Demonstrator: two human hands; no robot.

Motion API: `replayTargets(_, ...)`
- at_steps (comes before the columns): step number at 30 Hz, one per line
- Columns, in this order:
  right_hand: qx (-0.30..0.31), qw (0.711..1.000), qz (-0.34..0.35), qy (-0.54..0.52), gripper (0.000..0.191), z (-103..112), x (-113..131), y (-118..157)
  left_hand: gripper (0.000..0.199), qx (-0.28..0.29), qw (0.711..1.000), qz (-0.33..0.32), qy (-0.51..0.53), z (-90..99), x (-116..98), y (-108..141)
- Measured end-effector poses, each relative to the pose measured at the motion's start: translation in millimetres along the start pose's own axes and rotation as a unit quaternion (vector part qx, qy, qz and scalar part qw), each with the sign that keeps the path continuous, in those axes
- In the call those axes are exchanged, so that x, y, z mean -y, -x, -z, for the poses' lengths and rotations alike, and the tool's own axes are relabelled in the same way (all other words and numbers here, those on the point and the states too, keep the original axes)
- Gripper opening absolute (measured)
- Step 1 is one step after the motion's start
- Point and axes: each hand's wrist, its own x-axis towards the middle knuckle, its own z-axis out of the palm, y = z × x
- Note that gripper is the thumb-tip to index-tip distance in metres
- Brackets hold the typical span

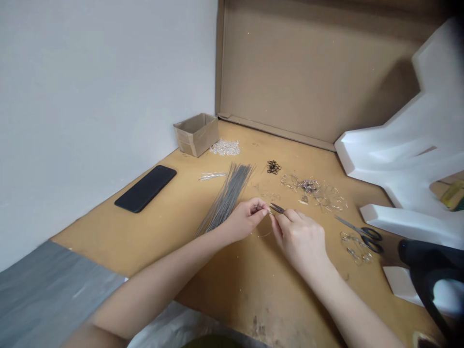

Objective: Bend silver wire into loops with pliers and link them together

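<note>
My left hand [248, 220] is closed in a pinch on a thin wire [265, 236], whose curved length hangs below the fingers. Close beside it, my right hand [300, 237] is wrapped round small pliers; the dark pointed jaws of the pliers [277, 208] stick out past the fingers, and the handles are hidden in the palm. The thumb of this hand reaches the wire near the left fingertips. Behind my left wrist lies a bundle of straight grey wires [230, 193]. Past the pliers are black rings [273, 167] and a tangle of shaped wire pieces [310, 186].
Clear beads [225, 147] lie by a small cardboard box [197, 135]. A black phone [145, 188] rests at the left. Scissors [362, 233] and wire loops [357, 249] lie right, near white foam pieces [384, 164]. A cardboard panel [290, 72] stands at the back.
</note>
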Motion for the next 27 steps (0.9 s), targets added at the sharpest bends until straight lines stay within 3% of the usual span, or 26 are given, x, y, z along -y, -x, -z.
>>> replayTargets(6,0.106,0.98,-0.044,-0.165,0.025,11.2,-24.5,-4.0,0.019,0.06,0.998,0.014,-0.014,7.9,-6.0,0.4)
replayTargets(11,0.176,0.907,-0.121,-0.362,0.018,12.2,-38.7,-8.7,0.019,0.083,0.996,0.015,0.013,7.6,-7.2,-0.5)
replayTargets(16,0.23,0.825,-0.188,-0.481,0.015,8.2,-40.2,-9.5,0.026,0.074,0.995,0.052,0.039,6.7,-5.1,-1.7)
replayTargets(20,0.236,0.801,-0.217,-0.506,0.021,6.3,-44.3,-10.0,0.03,0.058,0.981,0.097,0.157,10.4,1.0,-5.3)
replayTargets(23,0.248,0.78,-0.235,-0.524,0.031,-1.2,-42.7,-10.4,0.029,0.024,0.967,0.094,0.234,13.0,5.3,-8.3)
replayTargets(25,0.287,0.749,-0.233,-0.55,0.035,-9.9,-34.7,-9.5,0.028,-0.007,0.966,0.077,0.246,13.0,5.9,-8.9)
replayTargets(27,0.328,0.699,-0.233,-0.591,0.032,-20.0,-21.4,-7.6,0.028,-0.037,0.967,0.066,0.243,11.6,4.6,-8.4)
